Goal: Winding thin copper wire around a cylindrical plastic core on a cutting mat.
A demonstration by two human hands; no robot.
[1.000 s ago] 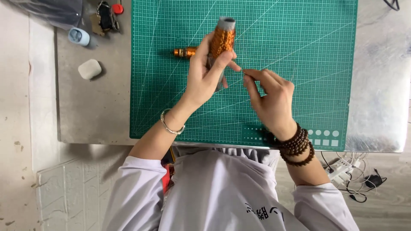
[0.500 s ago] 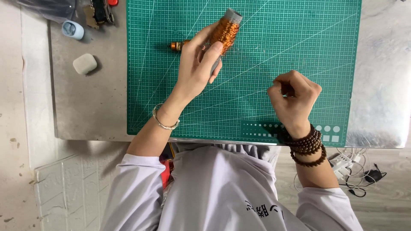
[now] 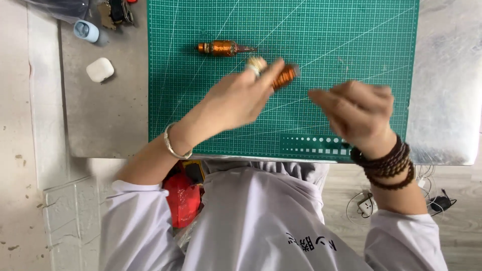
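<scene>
1. Head view: the left hand point(image 3: 236, 100), blurred, grips a copper-wound cylindrical spool point(image 3: 285, 76) in its fingertips, tilted above the green gridded cutting mat point(image 3: 351, 40).
2. The right hand point(image 3: 356, 113) is curled loosely over the mat, well apart from the spool; whether it pinches anything I cannot tell.
3. A second copper-wound spindle point(image 3: 221, 48) lies flat on the mat, just beyond the left hand.
4. A small white rounded case point(image 3: 100, 69) sits on the grey tabletop point(image 3: 110, 125), left of the mat.
</scene>
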